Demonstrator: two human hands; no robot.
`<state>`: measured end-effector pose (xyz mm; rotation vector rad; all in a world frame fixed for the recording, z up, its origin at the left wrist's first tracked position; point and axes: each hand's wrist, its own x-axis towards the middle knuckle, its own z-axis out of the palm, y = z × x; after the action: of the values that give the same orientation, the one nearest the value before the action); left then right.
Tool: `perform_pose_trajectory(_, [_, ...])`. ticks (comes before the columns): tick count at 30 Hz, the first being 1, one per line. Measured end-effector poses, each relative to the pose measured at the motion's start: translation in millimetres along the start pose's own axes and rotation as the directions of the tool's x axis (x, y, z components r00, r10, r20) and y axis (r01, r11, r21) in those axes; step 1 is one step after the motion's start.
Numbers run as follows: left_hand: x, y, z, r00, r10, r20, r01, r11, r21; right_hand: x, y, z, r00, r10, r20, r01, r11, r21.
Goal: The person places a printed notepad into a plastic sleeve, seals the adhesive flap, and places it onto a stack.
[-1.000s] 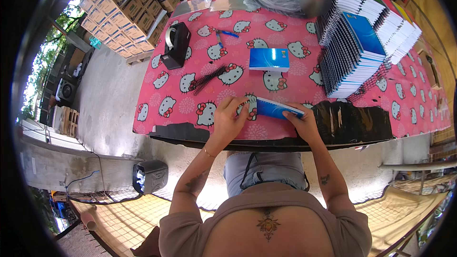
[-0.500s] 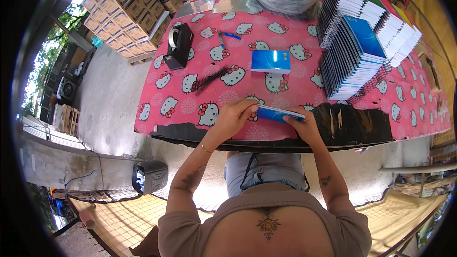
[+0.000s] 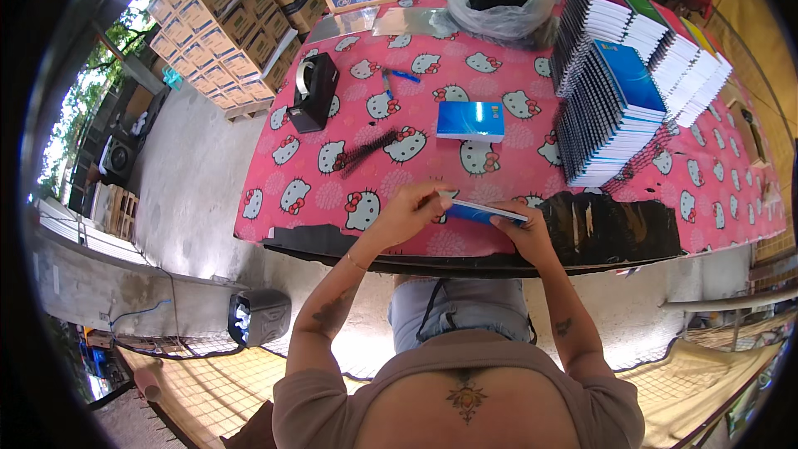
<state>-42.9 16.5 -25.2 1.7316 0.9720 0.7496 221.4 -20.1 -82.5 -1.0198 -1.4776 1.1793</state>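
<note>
**Both hands on a blue notebook at the worktop edge**

The left hand (image 3: 413,209) curls its fingers over the blue notebook (image 3: 485,213) — the right hand (image 3: 522,233) grips its other end, holding it just above the pink worktop (image 3: 332,191) near the front edge.
</note>
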Motion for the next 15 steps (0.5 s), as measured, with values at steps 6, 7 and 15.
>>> perform_pose_trajectory(6, [4.9, -6.1, 3.3, 1.000, -0.024, 0.010, 0.025, 1.000, -0.014, -0.2, -1.5, 2.2, 1.000, 0.018, -0.019, -0.018, 1.000, 0.019])
perform_pose_trajectory(7, [4.5, -4.5, 3.6, 1.000, -0.025, -0.009, 0.025, 1.000, -0.018, -0.1, -1.4, 2.3, 1.000, 0.014, -0.022, -0.013, 1.000, 0.028])
perform_pose_trajectory(15, [3.3, 16.5, 2.2, 0.954, 0.293, -0.063, -0.242, 0.877, 0.415, -0.4, -1.6, 0.0, 1.000, 0.009, -0.005, -0.009, 1.000, 0.028])
